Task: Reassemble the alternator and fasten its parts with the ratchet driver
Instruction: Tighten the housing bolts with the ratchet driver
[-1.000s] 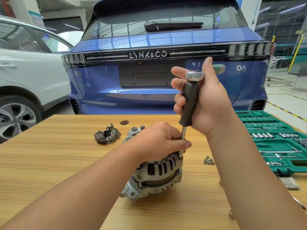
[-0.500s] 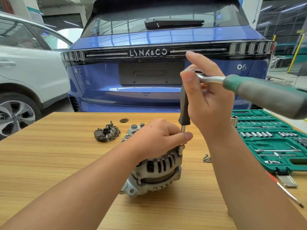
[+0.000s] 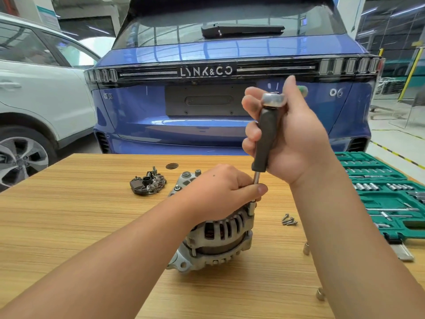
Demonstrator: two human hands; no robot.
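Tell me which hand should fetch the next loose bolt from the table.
Right. The loose bolts lie on the right hand's side, though it grips the ratchet driver. The left hand steadies the shaft on the alternator.

Bright, even light fills the workshop, ceiling strips reflecting as glare streaks on the blue car's rear window (image 3: 230, 24) and tailgate, while only soft shadows fall on the counter (image 3: 69, 215), wide-angle distortion bends the edges, and the raised right hand (image 3: 292, 137) is slightly motion-blurred.
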